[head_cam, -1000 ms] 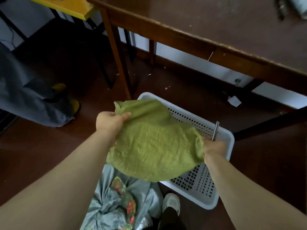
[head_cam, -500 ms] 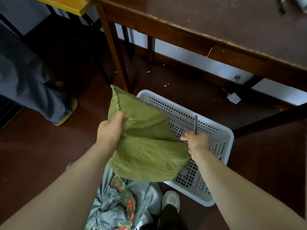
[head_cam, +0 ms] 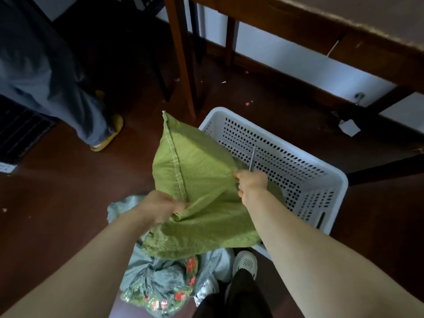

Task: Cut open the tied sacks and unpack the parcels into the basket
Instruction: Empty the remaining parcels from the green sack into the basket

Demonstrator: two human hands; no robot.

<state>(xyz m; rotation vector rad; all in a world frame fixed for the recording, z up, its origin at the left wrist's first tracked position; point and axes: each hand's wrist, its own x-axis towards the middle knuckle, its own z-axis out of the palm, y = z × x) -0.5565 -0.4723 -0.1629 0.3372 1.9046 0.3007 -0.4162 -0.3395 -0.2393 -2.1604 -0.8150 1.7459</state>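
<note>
A green woven sack (head_cam: 197, 187) hangs folded over the left end of the white perforated basket (head_cam: 325, 187) on the floor. My left hand (head_cam: 160, 207) grips the sack's near fold by its stitched seam. My right hand (head_cam: 251, 182) pinches the sack's right side and also holds a thin metal blade (head_cam: 252, 158) that points up over the basket. Grey plastic-wrapped parcels (head_cam: 160, 285) with red and green print lie on the floor below the sack, beside my white shoe (head_cam: 244, 262).
A brown wooden table (head_cam: 344, 26) stands over the far side of the basket, one leg (head_cam: 181, 56) just beyond the sack. Another person's grey trouser leg and yellow shoe (head_cam: 107, 134) are at the left. A paper scrap (head_cam: 348, 127) lies on the dark red floor.
The sack has gone from spread wide to folded and upright. My right hand has moved left toward my left hand, and my left hand has dropped lower on the sack.
</note>
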